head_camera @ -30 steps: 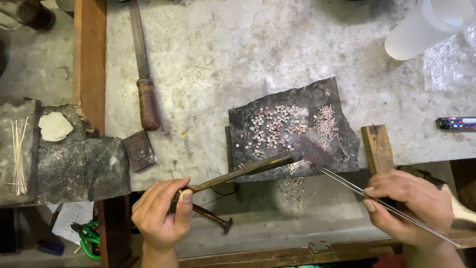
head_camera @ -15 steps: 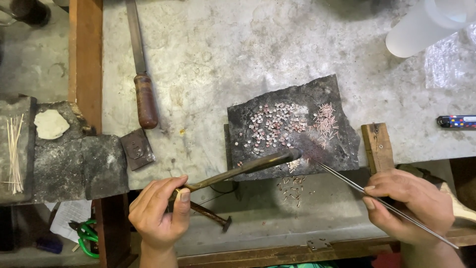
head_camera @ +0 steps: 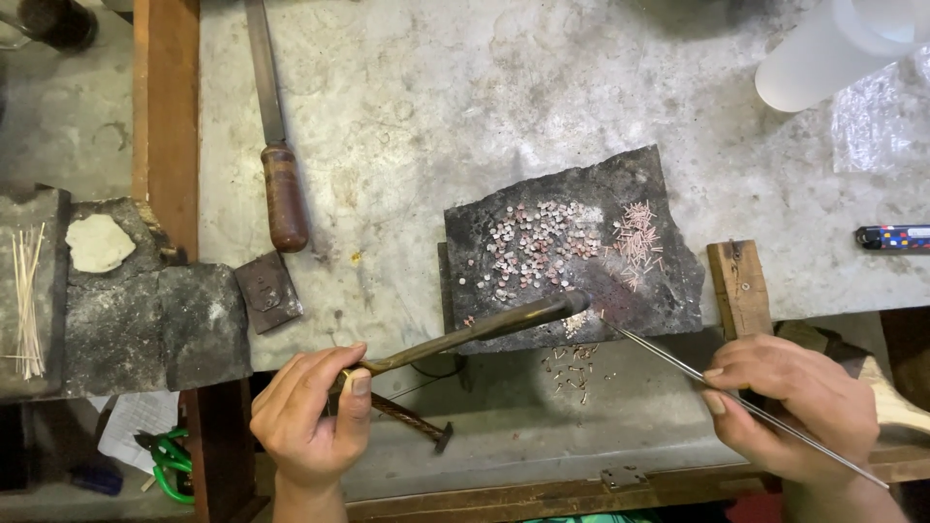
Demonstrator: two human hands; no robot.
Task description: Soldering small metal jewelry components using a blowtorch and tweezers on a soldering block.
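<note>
A: What do we have closest to us?

B: Our left hand (head_camera: 308, 416) is wrapped around the handle of a dark torch pipe (head_camera: 465, 334), thumb on top. The pipe runs up and right, and its tip sits at the near edge of the charred soldering block (head_camera: 620, 184). Under the hand lies a thin twisted rod (head_camera: 412, 426), on the lower ledge.

A: And the right side?

B: Our right hand (head_camera: 790, 407) is pinching a long thin metal wire (head_camera: 668, 360) between the fingers. The wire's far end meets the block just beside the pipe tip; its near end sticks out past the wrist. The hand rests near a wooden peg (head_camera: 741, 286) that juts off the bench edge.

A: What's on the block?

B: There's a cluster of small pale pieces (head_camera: 533, 247) in the middle and a pile of short copper-coloured bits (head_camera: 635, 237) to the right. A few more bits (head_camera: 572, 368) have spilled onto the ledge below the block.

A: What's further out?

B: On the left we see a wood-handled file (head_camera: 276, 145) lying on the grey bench (head_camera: 436, 97), with a small dark square plate (head_camera: 268, 291) touching the handle end. At the far left there's another dark slab (head_camera: 155, 320), a pale lump (head_camera: 99, 242) and a bundle of thin light sticks (head_camera: 29, 300). A translucent white container (head_camera: 833, 48) is at the top right, and a multicoloured lighter (head_camera: 891, 237) at the right edge.
</note>
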